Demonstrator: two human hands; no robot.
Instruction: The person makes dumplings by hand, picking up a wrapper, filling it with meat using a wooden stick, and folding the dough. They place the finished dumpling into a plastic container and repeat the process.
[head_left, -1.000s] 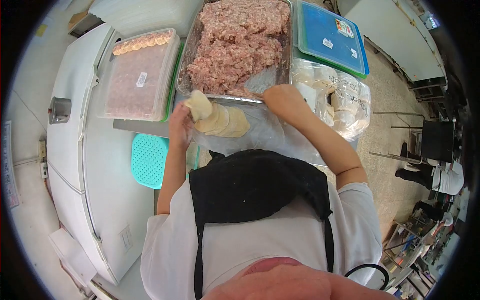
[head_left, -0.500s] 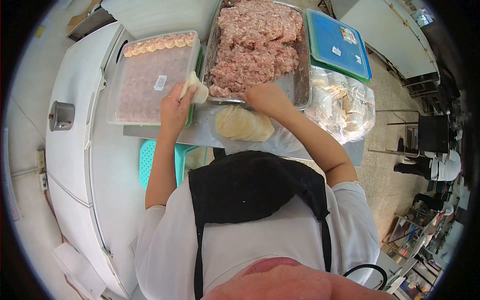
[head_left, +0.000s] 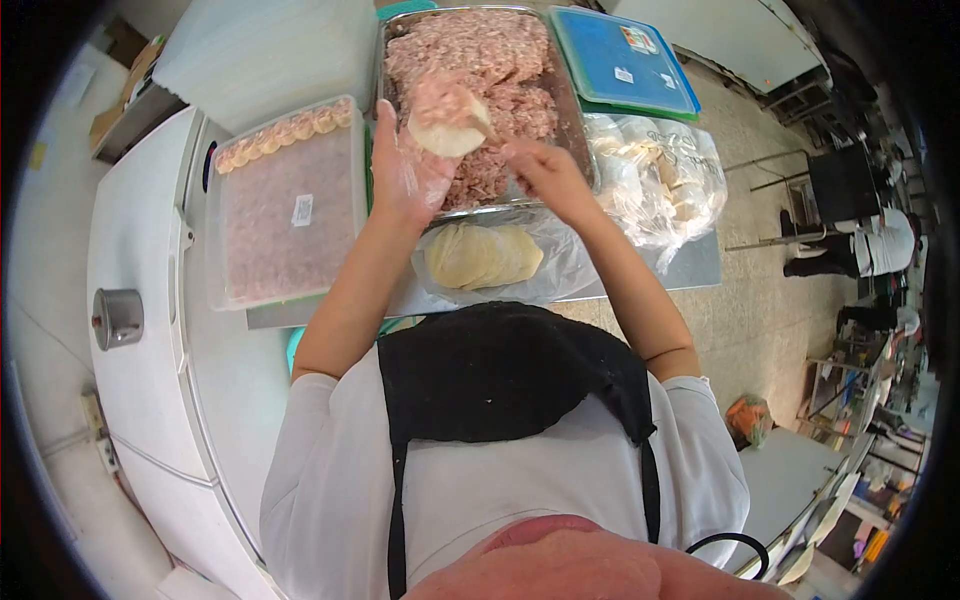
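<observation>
My left hand (head_left: 408, 178) is held palm up at the near left corner of the metal tray (head_left: 490, 208), its fingers spread under a round dough wrapper (head_left: 449, 137) that has ground meat on it. My right hand (head_left: 543, 172) is closed just right of the wrapper, pinching a thin tool (head_left: 487, 125) whose far end reaches the wrapper. Ground meat (head_left: 475, 45) fills much of the tray behind both hands. On clear plastic in front of the tray lies a stack of pale dough wrappers (head_left: 483, 256).
A plastic container (head_left: 285, 215) with a row of filled dumplings (head_left: 285, 135) stands at the left. Right of the tray are a blue-lidded container (head_left: 620, 62) and a bag of pale rounds (head_left: 655, 180). Another person (head_left: 880, 243) is at the far right.
The wrapper has moved from the container's edge to over the tray, and meat now lies on it. My left hand has turned palm up; my right hand has lifted from the meat.
</observation>
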